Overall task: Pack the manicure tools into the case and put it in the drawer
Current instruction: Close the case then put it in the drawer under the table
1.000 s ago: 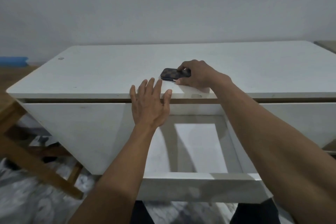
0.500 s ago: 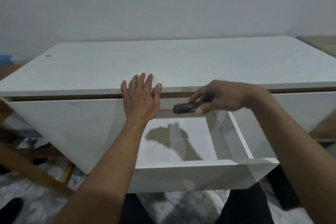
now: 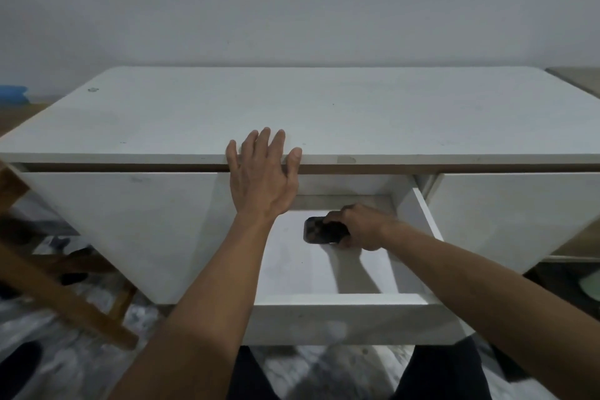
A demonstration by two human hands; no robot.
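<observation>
The small dark manicure case [image 3: 316, 230] is closed and sits low inside the open white drawer [image 3: 350, 318], near its back right part. My right hand [image 3: 362, 226] is curled over the case's right side and grips it; whether the case touches the drawer floor I cannot tell. My left hand [image 3: 263, 175] is spread flat, fingers apart, resting on the front edge of the white desk top [image 3: 324, 114] above the drawer's left side. No loose manicure tools are visible.
Closed white drawer fronts flank the open drawer on the left [image 3: 123, 224] and right [image 3: 519, 214]. A wooden frame [image 3: 58, 299] stands at the lower left over a marbled floor. A blue object [image 3: 13, 95] lies at the far left by the wall.
My right hand has carried the case from the desk top, over the front edge and down into the drawer. My left hand has stayed on the desk edge.
</observation>
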